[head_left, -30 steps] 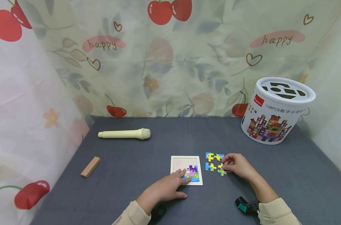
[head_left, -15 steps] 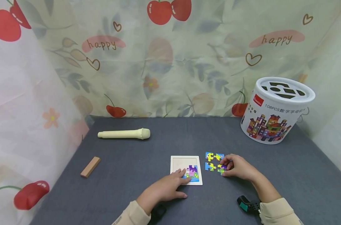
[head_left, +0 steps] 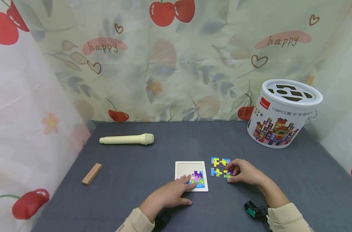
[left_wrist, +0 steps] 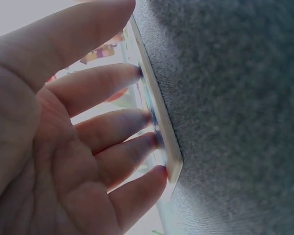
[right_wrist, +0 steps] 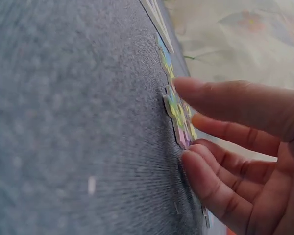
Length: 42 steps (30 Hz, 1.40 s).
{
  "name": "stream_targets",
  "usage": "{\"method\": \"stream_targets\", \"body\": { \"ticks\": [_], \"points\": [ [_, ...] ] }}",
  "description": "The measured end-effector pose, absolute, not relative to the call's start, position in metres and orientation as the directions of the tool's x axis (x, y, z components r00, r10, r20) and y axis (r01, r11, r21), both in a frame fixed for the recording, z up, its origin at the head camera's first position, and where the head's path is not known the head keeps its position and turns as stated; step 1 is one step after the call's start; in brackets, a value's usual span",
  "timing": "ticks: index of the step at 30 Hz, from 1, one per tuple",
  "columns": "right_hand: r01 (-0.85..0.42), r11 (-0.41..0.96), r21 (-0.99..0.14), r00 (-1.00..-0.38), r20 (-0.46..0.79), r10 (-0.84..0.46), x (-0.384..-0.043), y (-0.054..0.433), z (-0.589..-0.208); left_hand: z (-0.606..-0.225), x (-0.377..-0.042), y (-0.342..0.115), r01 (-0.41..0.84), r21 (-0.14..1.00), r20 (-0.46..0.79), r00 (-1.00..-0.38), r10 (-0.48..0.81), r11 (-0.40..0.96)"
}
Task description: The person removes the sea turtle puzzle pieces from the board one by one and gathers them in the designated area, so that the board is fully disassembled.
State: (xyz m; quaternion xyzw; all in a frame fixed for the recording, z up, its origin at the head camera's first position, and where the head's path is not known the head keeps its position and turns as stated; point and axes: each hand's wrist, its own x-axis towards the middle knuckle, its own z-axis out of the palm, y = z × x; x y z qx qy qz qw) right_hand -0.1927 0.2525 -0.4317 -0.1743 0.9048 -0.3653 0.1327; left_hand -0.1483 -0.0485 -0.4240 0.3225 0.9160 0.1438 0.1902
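Observation:
My left hand [head_left: 173, 193] lies palm down over the front left of a pale wooden puzzle tray [head_left: 190, 162]. Its fingertips press on the tray, whose edge [left_wrist: 172, 132] runs beneath them in the left wrist view. Joined purple, pink and blue puzzle pieces [head_left: 199, 181] fill the tray's front right, partly covered by the fingers. To the right, my right hand [head_left: 245, 174] pinches a yellow, green and purple puzzle piece [head_left: 228, 174] at the table surface between thumb and fingers. Beside it lie three blue-and-yellow pieces [head_left: 216, 172], close together.
A cream toy microphone [head_left: 126, 139] lies at the back left, and a wooden block [head_left: 92, 174] at the left. A white block bucket [head_left: 280, 116] stands at the back right. A black strap device [head_left: 255, 211] is by the right wrist; patterned cloth [head_left: 176, 80] walls the table.
My right hand has shifted slightly, bringing the pinched puzzle piece up closer to the other three. The left hand stays on the tray. The head view has moved a little.

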Motion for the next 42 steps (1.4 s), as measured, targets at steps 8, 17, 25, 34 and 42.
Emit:
{"method": "stream_targets", "body": {
  "ticks": [8,17,25,34,42],
  "points": [
    [-0.267,0.651,-0.711,-0.895,-0.068,-0.441,-0.199,0.237,-0.425,-0.42,-0.145,-0.045,0.571,0.365,-0.218,-0.716,0.663,0.736],
    [-0.345,0.596,-0.725,-0.864,-0.004,-0.504,-0.212,0.191,-0.423,-0.421,-0.143,-0.039,0.586,0.338,-0.19,-0.724,0.664,0.736],
    [-0.385,0.643,-0.662,-0.841,-0.036,-0.54,-0.218,0.157,-0.424,-0.421,-0.144,-0.04,0.598,0.327,-0.213,-0.708,0.673,0.732],
    [-0.375,0.658,-0.653,-0.836,-0.069,-0.545,-0.218,0.148,-0.428,-0.424,-0.144,-0.04,0.599,0.311,-0.216,-0.712,0.668,0.738],
    [-0.353,0.664,-0.659,-0.841,-0.088,-0.534,-0.214,0.144,-0.431,-0.425,-0.143,-0.041,0.606,0.295,-0.208,-0.714,0.668,0.739]
  ]
}}
